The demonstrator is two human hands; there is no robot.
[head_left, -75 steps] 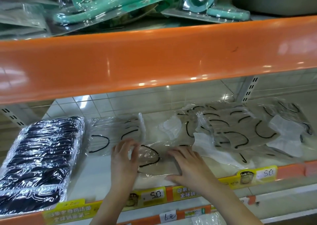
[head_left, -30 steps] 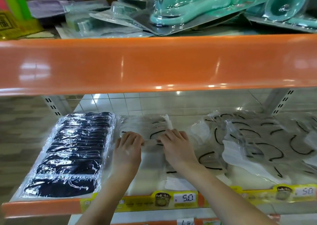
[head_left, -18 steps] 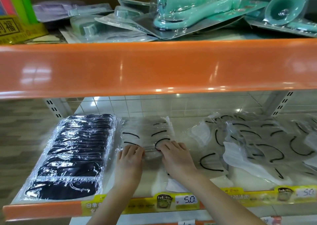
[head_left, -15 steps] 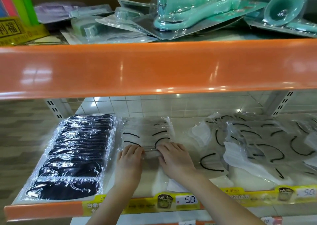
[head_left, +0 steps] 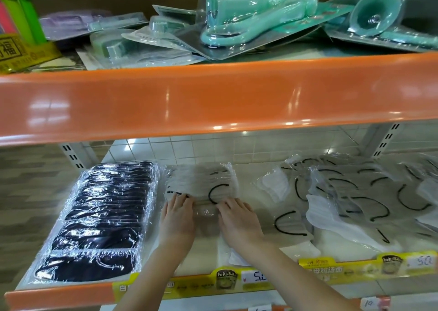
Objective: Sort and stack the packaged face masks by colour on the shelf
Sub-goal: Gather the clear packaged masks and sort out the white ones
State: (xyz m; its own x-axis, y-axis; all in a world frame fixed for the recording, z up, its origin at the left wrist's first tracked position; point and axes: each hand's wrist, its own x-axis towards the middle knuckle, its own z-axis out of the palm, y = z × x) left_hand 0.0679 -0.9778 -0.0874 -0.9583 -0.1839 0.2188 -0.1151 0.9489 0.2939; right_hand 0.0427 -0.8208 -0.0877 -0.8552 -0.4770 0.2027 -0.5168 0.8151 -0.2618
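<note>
A tidy row of black packaged masks fills the left of the lower shelf. Beside it stands a short row of grey packaged masks with black ear loops. My left hand and my right hand lie palm down side by side at the near end of that grey row, fingertips on the front pack. Whether the fingers pinch the wrapper I cannot tell. Loose grey and white mask packs lie scattered over the right of the shelf.
The orange upper shelf edge hangs over the work area. Teal blister-packed items are piled on top of it. Yellow price tags run along the lower shelf's front lip. A white mask pack lies under my right wrist.
Both hands carried a grey mask pack left from the loose pile to the grey row beside the black masks. In the last half second they stay on its front, barely moving.
</note>
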